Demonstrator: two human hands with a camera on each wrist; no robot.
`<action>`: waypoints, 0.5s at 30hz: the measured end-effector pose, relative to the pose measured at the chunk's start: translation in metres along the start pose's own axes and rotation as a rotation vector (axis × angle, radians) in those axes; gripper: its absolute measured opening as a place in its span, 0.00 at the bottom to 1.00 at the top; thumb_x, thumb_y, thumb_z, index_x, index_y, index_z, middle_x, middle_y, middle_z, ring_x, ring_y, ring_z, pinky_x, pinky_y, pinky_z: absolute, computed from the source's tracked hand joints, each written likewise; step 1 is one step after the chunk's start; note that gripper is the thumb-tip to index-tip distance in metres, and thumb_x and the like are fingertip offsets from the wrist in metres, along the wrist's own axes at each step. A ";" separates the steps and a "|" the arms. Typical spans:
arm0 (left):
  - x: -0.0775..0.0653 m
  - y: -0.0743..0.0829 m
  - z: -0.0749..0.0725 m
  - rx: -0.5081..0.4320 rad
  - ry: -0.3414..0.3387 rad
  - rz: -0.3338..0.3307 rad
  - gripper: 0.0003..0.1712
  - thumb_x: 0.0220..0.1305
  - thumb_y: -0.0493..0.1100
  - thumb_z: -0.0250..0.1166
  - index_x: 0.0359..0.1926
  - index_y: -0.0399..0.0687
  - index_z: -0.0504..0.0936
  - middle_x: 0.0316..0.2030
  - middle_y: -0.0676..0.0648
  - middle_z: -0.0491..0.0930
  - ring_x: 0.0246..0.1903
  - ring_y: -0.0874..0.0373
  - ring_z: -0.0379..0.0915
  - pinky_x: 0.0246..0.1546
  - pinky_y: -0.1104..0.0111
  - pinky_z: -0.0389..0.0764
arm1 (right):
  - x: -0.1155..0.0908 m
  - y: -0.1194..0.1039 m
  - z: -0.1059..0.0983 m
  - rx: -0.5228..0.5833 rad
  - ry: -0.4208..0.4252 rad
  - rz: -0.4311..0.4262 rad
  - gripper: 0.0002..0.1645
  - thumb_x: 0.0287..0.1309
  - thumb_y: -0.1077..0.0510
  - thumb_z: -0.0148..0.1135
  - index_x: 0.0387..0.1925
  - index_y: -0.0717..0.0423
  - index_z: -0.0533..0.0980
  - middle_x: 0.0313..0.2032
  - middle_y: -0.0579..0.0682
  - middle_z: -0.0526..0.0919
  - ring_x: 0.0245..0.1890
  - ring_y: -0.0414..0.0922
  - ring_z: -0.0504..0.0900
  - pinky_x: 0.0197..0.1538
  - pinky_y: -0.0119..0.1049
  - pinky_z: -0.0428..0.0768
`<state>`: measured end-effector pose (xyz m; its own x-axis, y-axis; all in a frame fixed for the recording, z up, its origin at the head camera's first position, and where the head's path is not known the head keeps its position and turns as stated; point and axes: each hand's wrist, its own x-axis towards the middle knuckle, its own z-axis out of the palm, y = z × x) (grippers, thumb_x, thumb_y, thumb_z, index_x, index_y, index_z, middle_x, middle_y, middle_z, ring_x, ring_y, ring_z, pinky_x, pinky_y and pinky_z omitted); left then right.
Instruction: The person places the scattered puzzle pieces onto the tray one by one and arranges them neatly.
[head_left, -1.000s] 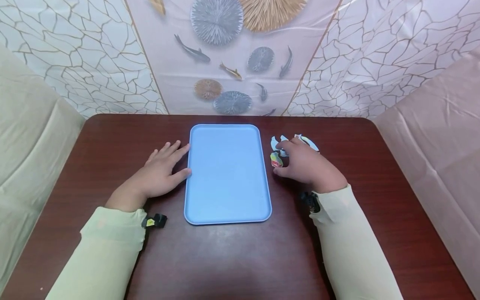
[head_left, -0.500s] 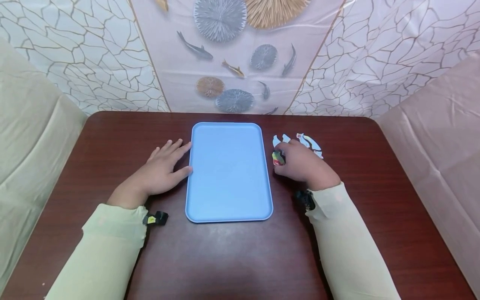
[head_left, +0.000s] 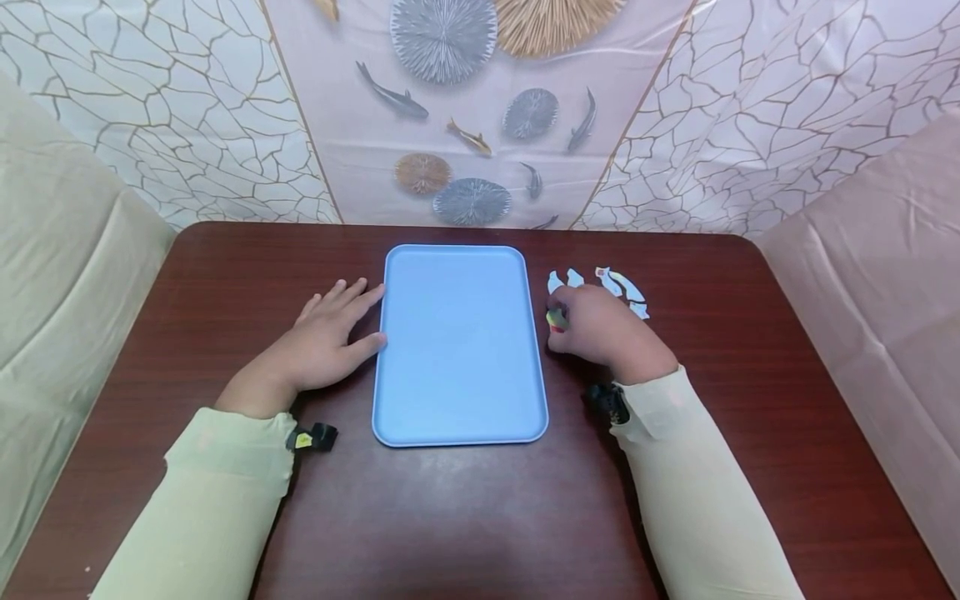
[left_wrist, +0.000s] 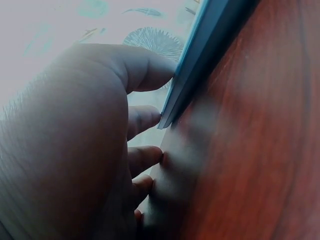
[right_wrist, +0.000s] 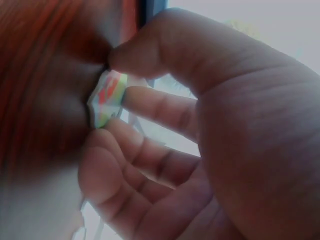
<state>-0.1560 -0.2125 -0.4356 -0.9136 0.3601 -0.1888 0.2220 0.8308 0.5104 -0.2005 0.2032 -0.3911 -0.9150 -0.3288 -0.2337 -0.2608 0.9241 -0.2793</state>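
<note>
My right hand [head_left: 596,329] is at the tray's right side, thumb and fingers curled about a small jigsaw puzzle piece [head_left: 557,320] with yellow-green and red print. In the right wrist view this puzzle piece [right_wrist: 107,98] lies close against the table, thumb tip at one edge and fingertips at the others. Pale blue puzzle pieces [head_left: 628,288] lie just beyond the hand, partly hidden by it. My left hand [head_left: 322,342] rests spread on the table, its thumb and index fingertip touching the left rim of the blue tray [head_left: 461,346]. The left wrist view shows the tray's edge [left_wrist: 187,65] against those fingertips.
The dark red-brown table [head_left: 450,517] has rounded far corners. A patterned cloth backdrop [head_left: 480,108] hangs behind it, and plain fabric walls [head_left: 877,250] close in both sides. A black strap [head_left: 311,437] sits on the left wrist.
My right hand has come down slightly and closed its thumb and fingers around the yellow-green puzzle piece. More pale pieces show beyond it. The left hand stays at the tray's rim.
</note>
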 end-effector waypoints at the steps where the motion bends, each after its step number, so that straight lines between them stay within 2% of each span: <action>1: 0.000 0.000 0.000 -0.001 0.001 0.000 0.47 0.86 0.69 0.53 0.94 0.65 0.48 0.93 0.41 0.42 0.92 0.34 0.30 0.89 0.32 0.32 | -0.001 -0.001 0.000 0.003 -0.003 0.004 0.24 0.64 0.56 0.74 0.60 0.58 0.83 0.44 0.56 0.90 0.41 0.53 0.84 0.50 0.51 0.86; 7: 0.001 0.000 0.000 -0.005 0.003 0.003 0.47 0.86 0.69 0.53 0.93 0.65 0.48 0.93 0.41 0.43 0.92 0.33 0.30 0.89 0.31 0.32 | -0.004 -0.002 -0.001 0.015 -0.025 0.011 0.24 0.62 0.55 0.76 0.57 0.56 0.81 0.40 0.54 0.88 0.38 0.52 0.83 0.46 0.49 0.85; 15: 0.000 0.000 0.000 -0.003 0.005 0.001 0.47 0.86 0.69 0.53 0.93 0.65 0.48 0.93 0.41 0.43 0.92 0.34 0.30 0.89 0.32 0.32 | -0.004 -0.003 0.001 0.017 -0.027 0.012 0.29 0.62 0.55 0.76 0.63 0.58 0.82 0.45 0.56 0.90 0.41 0.53 0.84 0.48 0.49 0.86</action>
<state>-0.1563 -0.2127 -0.4358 -0.9152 0.3585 -0.1842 0.2217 0.8295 0.5127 -0.1961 0.2014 -0.3899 -0.9092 -0.3231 -0.2625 -0.2444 0.9248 -0.2917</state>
